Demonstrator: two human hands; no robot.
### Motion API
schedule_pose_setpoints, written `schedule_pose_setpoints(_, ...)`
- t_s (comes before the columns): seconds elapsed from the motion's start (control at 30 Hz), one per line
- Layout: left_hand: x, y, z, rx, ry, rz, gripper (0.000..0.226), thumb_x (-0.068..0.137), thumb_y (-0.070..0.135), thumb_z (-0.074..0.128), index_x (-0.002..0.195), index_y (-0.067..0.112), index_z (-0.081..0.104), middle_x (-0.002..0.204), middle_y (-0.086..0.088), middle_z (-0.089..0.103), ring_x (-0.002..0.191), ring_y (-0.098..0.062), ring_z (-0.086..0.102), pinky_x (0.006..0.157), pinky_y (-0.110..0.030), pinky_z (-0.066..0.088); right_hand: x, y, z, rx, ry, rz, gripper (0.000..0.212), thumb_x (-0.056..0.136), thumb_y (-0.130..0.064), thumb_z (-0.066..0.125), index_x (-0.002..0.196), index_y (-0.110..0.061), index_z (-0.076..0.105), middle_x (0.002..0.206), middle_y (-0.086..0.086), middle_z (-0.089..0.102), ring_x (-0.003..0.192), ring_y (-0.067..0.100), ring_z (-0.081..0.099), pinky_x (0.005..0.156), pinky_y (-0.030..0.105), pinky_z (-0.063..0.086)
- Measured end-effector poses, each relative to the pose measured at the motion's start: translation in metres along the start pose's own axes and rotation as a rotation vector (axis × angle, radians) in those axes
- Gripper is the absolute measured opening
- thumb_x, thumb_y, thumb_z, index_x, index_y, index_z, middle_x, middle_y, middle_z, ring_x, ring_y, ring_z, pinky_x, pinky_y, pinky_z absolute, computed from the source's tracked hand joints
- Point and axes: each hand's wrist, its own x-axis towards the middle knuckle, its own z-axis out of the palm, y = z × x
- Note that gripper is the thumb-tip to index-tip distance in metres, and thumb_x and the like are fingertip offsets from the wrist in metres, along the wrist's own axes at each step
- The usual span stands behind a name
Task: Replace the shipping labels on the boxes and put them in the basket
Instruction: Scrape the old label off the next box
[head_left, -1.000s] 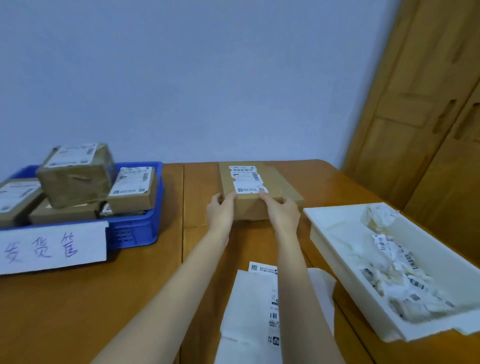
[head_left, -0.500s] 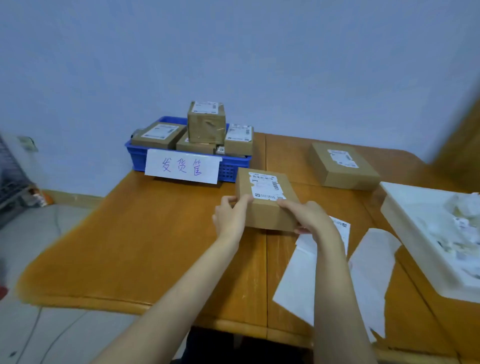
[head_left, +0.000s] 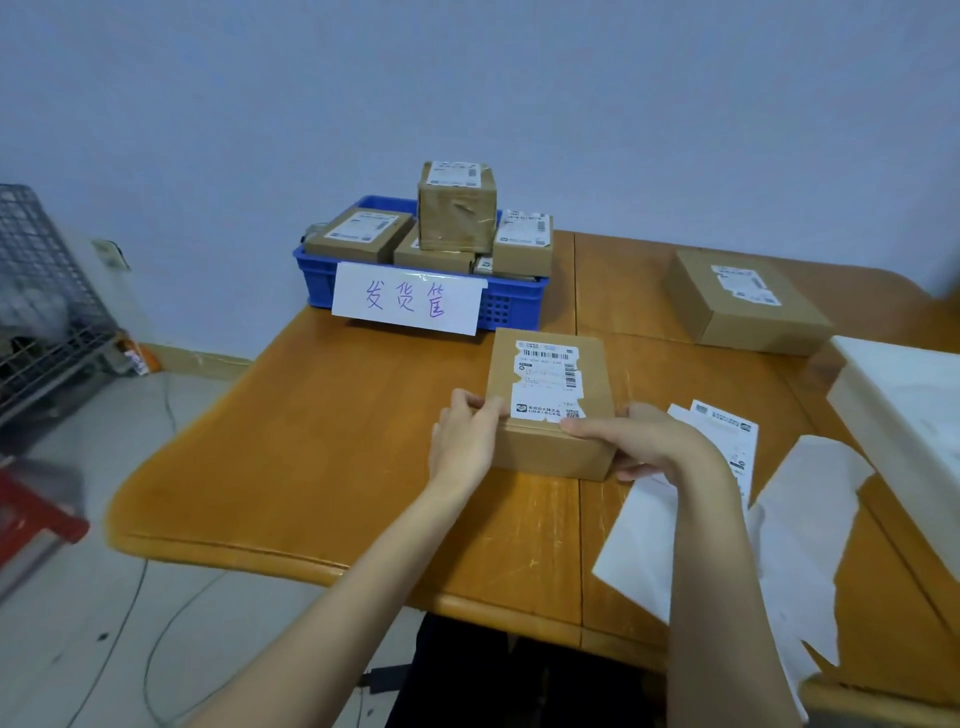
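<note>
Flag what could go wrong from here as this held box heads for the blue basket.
1. The blue basket is already heaped, with a taped cube box perched on top; adding the held box could topple or slide something off.
2. Its shipping label has ragged, torn edges, so it may peel or scan poorly.
3. The left hand and right hand grip only the near corners, so the far end could dip.

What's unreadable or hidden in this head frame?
- Held box: label print too small to read; the left hand and right hand cover its near corners.
- Blue basket: inside hidden by stacked boxes, front by the paper sign.
- White tray: cut off by the right edge; contents unclear.
- Wire rack: blurred, cut off at the left edge.
</note>
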Motion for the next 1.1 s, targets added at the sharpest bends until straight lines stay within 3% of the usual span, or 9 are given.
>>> schedule_pose_setpoints(0.23, 0.004, 0.004, -0.025, 0.115, -0.254, -0.053, 0.049, 0.081, 0.059, 0.057, 0.106, 0.019, 0.049, 0.105, 0.001, 0.058, 0.090, -0.016, 0.053, 0.069, -0.032, 0.036, -0.014, -0.004, -0.014, -0.181, -0.161, 0.060, 0.034, 0.079, -0.051, 0.072, 0.091, -0.025, 0.054, 0.095, -0.003, 0.064, 0.086, 0.014, 0.064, 0.084, 0.030, 0.053)
schedule_pose_setpoints(0.33, 0.020, 0.008, -0.025, 0.089, -0.244, -0.056, 0.077, 0.073, 0.071, 0.051, 0.131, 0.020, 0.044, 0.125, -0.002, 0.056, 0.108, -0.020, 0.056, 0.075, -0.032, 0.038, -0.012, -0.009, -0.015, -0.270, -0.029, 0.031, 0.093, 0.071, -0.068, 0.067, 0.143, -0.016, 0.040, 0.142, 0.006, 0.046, 0.125, 0.025, 0.050, 0.100, 0.039, 0.043)
schedule_pose_setpoints(0.37, 0.026, 0.010, -0.021, 0.039, -0.195, -0.026, 0.076, 0.078, 0.068, 0.053, 0.138, 0.022, 0.042, 0.134, -0.003, 0.052, 0.115, -0.021, 0.054, 0.082, -0.034, 0.041, -0.010, -0.012, -0.014, -0.221, 0.084, -0.043, 0.095, 0.077, -0.066, 0.063, 0.151, -0.017, 0.029, 0.153, 0.006, 0.033, 0.136, 0.027, 0.039, 0.105, 0.040, 0.037)
schedule_pose_setpoints(0.47, 0.041, 0.015, -0.009, -0.091, -0.098, 0.116, 0.054, 0.097, 0.043, 0.054, 0.147, 0.027, 0.039, 0.146, -0.001, 0.042, 0.125, -0.017, 0.047, 0.097, -0.032, 0.042, 0.000, -0.030, -0.009, -0.071, 0.356, -0.369, 0.052, 0.098, -0.042, 0.052, 0.145, -0.024, 0.041, 0.155, -0.001, 0.028, 0.142, 0.019, 0.029, 0.106, 0.030, 0.027)
schedule_pose_setpoints(0.53, 0.047, 0.016, -0.005, -0.169, -0.116, 0.191, 0.054, 0.096, 0.035, 0.060, 0.147, 0.029, 0.041, 0.145, 0.003, 0.043, 0.127, -0.015, 0.048, 0.090, -0.024, 0.044, 0.016, -0.036, -0.003, -0.188, 0.388, -0.448, 0.033, 0.099, -0.031, 0.051, 0.132, -0.028, 0.054, 0.156, -0.003, 0.028, 0.147, 0.018, 0.019, 0.115, 0.035, 0.017)
schedule_pose_setpoints(0.63, 0.053, 0.009, -0.003, -0.213, -0.183, 0.209, 0.058, 0.094, 0.028, 0.064, 0.147, 0.029, 0.043, 0.141, 0.007, 0.049, 0.118, -0.013, 0.057, 0.075, -0.017, 0.046, 0.037, -0.027, 0.007, -0.343, 0.308, -0.361, 0.031, 0.100, -0.026, 0.050, 0.131, -0.029, 0.053, 0.161, -0.004, 0.019, 0.151, 0.019, -0.002, 0.119, 0.048, -0.002)
schedule_pose_setpoints(0.87, 0.054, 0.000, 0.003, -0.289, -0.146, 0.290, 0.050, 0.076, 0.035, 0.064, 0.124, 0.025, 0.058, 0.118, 0.011, 0.062, 0.087, 0.009, 0.060, 0.064, -0.004, 0.044, 0.039, -0.020, 0.010, -0.391, 0.318, -0.383, 0.029, 0.092, -0.024, 0.059, 0.121, -0.030, 0.056, 0.144, -0.005, 0.038, 0.151, 0.017, -0.004, 0.116, 0.048, -0.016)
schedule_pose_setpoints(1.0, 0.052, -0.003, 0.004, -0.297, -0.133, 0.320, 0.046, 0.072, 0.033, 0.061, 0.117, 0.025, 0.061, 0.111, 0.014, 0.064, 0.082, 0.010, 0.060, 0.065, -0.006, 0.044, 0.046, -0.034, 0.018, -0.351, 0.282, -0.495, 0.020, 0.094, -0.022, 0.060, 0.109, -0.034, 0.062, 0.133, -0.009, 0.046, 0.148, 0.015, 0.012, 0.116, 0.049, -0.014)
schedule_pose_setpoints(1.1, 0.052, -0.004, 0.004, -0.304, -0.125, 0.346, 0.046, 0.073, 0.030, 0.061, 0.119, 0.021, 0.061, 0.110, 0.013, 0.064, 0.082, 0.009, 0.059, 0.066, -0.006, 0.044, 0.054, -0.040, 0.030, -0.327, 0.272, -0.553, 0.020, 0.096, -0.020, 0.056, 0.105, -0.036, 0.062, 0.122, -0.012, 0.049, 0.122, 0.007, 0.044, 0.120, 0.051, -0.001)
